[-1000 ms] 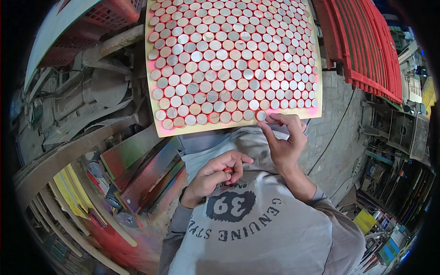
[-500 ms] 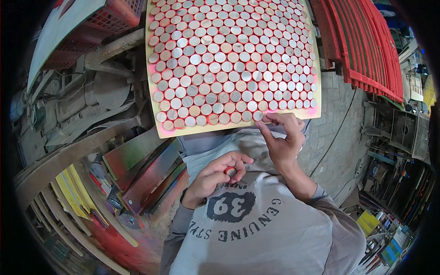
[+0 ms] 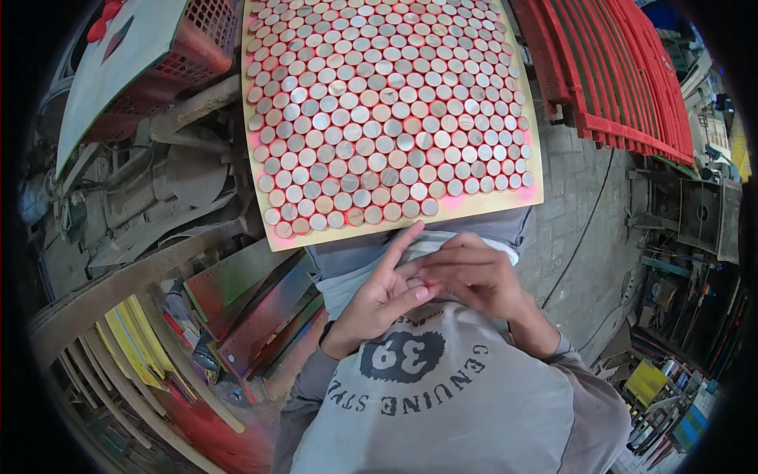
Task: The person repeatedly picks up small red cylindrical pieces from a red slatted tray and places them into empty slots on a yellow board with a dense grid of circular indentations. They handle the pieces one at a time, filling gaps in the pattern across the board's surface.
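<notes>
Both hands meet in front of my shirt, just below the board's near edge. My left hand (image 3: 380, 302) is turned palm up, its index finger stretched toward the board and its thumb and other fingers curled around a red-edged round disc (image 3: 430, 285), mostly hidden. Over it, my right hand (image 3: 474, 276) has its fingers bent and their tips at the left palm; what they pinch is hidden. A pale yellow board (image 3: 347, 238) carries close rows of round, pearly grey discs (image 3: 392, 142) with red edges. Its nearest row ends at a disc (image 3: 429, 207) right of the middle.
A red slatted rack (image 3: 608, 87) stands at the right of the board. At the upper left are a red plastic crate (image 3: 201, 43) and a pale panel (image 3: 118, 79). Coloured boards (image 3: 253, 296) lean at the left. A dark cable (image 3: 580, 229) crosses the paved floor (image 3: 545, 253).
My right hand has left the last disc of the nearest row and come down to my left hand. My left index finger has stretched out. The board appears slightly farther left.
</notes>
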A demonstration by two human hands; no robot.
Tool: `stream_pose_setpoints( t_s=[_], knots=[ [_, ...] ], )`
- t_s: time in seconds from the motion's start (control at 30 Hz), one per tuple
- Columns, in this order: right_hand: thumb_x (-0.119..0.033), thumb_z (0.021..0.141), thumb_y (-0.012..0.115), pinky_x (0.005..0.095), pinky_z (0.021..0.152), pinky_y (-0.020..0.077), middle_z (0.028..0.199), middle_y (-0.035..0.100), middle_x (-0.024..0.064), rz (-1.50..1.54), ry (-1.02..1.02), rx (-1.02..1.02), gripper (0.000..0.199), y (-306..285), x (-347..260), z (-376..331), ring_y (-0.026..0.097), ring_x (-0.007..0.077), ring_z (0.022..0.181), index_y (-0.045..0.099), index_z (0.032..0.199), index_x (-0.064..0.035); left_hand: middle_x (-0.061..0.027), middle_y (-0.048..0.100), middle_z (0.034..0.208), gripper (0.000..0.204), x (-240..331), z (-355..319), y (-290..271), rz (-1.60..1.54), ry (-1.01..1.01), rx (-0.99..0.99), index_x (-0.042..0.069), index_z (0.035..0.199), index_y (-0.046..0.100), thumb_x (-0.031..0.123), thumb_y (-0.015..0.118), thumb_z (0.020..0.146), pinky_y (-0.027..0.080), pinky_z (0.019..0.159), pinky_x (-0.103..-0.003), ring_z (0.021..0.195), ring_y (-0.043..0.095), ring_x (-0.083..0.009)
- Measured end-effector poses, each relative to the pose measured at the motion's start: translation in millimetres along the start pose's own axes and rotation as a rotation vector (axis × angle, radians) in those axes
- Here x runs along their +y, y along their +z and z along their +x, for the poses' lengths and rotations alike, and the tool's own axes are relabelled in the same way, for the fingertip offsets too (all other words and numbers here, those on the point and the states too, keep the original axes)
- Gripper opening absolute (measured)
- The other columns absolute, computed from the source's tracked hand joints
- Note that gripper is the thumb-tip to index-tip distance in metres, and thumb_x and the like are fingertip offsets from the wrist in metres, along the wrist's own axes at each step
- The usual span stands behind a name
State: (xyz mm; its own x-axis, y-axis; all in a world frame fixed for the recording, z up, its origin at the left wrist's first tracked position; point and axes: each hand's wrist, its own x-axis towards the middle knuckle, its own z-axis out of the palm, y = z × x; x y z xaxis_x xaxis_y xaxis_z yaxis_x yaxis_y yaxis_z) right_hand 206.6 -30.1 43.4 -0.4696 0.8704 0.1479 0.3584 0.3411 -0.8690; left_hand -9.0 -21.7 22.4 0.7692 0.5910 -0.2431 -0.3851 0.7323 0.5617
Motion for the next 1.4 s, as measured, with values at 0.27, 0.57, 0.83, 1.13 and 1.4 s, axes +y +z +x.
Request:
stream_pose_setpoints(
  t_s=[0.27,0.57,0.83,1.13,1.4],
  knots=[
    [0.004,0.065,0.081,0.0332,0.076,0.0499,0.104,0.068,0.0084,-0.302,0.304,0.592,0.042,14,19,2,0.064,0.0226,0.091,0.071,0.105,-0.0058,-0.0209,0.056,0.133,0.044,4,-15,3,0.241,0.134,0.058,-0.004,0.14,0.043,0.001,0.052,0.097,0.045,0.102,-0.038,0.119,0.059,-0.0259],
    [-0.009,0.065,0.087,0.0315,0.077,0.036,0.089,0.07,0.0,-0.453,0.276,0.671,0.042,20,24,8,0.062,0.0171,0.084,0.069,0.103,-0.0081,-0.016,0.066,0.109,0.035,19,-27,3,0.432,0.454,0.268,-0.005,0.125,0.057,0.0,0.064,0.09,0.047,0.089,-0.03,0.094,0.06,-0.0154],
    [-0.013,0.067,0.086,0.0328,0.078,0.0343,0.087,0.07,-0.0015,-0.438,0.3,0.687,0.036,21,32,6,0.062,0.0161,0.084,0.07,0.099,-0.0104,-0.0147,0.067,0.107,0.034,13,-19,4,0.418,0.46,0.268,-0.005,0.123,0.059,-0.004,0.064,0.089,0.047,0.089,-0.029,0.094,0.06,-0.0138],
    [-0.015,0.068,0.087,0.0327,0.077,0.0312,0.081,0.069,-0.0058,-0.411,0.264,0.725,0.035,22,32,7,0.057,0.0124,0.076,0.071,0.098,-0.0116,-0.0149,0.068,0.105,0.033,14,-18,3,0.407,0.481,0.306,-0.005,0.122,0.059,-0.005,0.064,0.089,0.05,0.086,-0.029,0.097,0.063,-0.0159],
    [-0.018,0.069,0.087,0.0332,0.078,0.0303,0.079,0.069,-0.0049,-0.407,0.237,0.726,0.033,20,32,7,0.058,0.0129,0.076,0.07,0.097,-0.0103,-0.0151,0.067,0.106,0.034,15,-13,7,0.428,0.427,0.28,-0.005,0.123,0.059,-0.006,0.064,0.089,0.049,0.089,-0.029,0.098,0.063,-0.0158]
  ],
)
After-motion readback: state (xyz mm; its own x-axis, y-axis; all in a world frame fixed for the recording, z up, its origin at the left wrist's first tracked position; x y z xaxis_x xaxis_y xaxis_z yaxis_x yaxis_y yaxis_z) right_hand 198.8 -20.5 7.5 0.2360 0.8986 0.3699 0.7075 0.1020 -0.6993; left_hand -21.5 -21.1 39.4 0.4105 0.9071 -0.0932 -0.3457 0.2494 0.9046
